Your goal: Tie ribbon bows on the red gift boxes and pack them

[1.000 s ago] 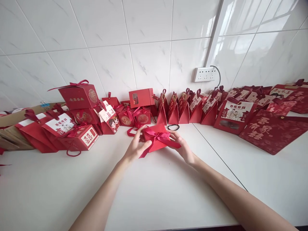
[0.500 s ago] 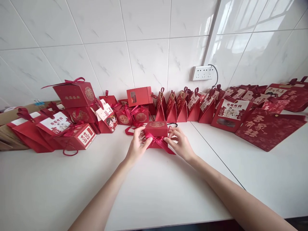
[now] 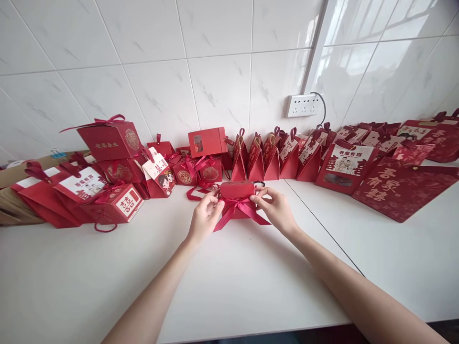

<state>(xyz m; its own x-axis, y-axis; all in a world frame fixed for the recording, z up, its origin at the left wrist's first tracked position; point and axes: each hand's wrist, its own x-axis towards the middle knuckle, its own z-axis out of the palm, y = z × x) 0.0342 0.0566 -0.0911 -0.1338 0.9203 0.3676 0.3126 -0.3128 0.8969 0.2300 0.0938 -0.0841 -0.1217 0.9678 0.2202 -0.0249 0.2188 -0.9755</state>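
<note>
Between my hands is a small red gift box (image 3: 236,190) with a crimson ribbon (image 3: 238,206) tied in a bow on its front. Two ribbon tails hang down and spread to either side. My left hand (image 3: 205,215) is closed at the box's left side, thumb and fingers pinching the left loop of the bow. On the other side my right hand (image 3: 275,208) pinches the right loop near the box's corner. The fingertips behind the box are partly hidden. Its front faces me more than its narrow-looking top.
Red gift boxes (image 3: 107,139) and paper bags (image 3: 81,184) are stacked at left. A windowed box (image 3: 207,142) lies on ribboned boxes behind. Several triangular bags (image 3: 255,160) line the tiled wall, with larger bags (image 3: 405,191) at right. A power strip (image 3: 304,106) hangs above.
The box has tipped so its top shows less and its front more. Both thumbs have moved apart from the bow's middle, and the left ribbon tail now shows.
</note>
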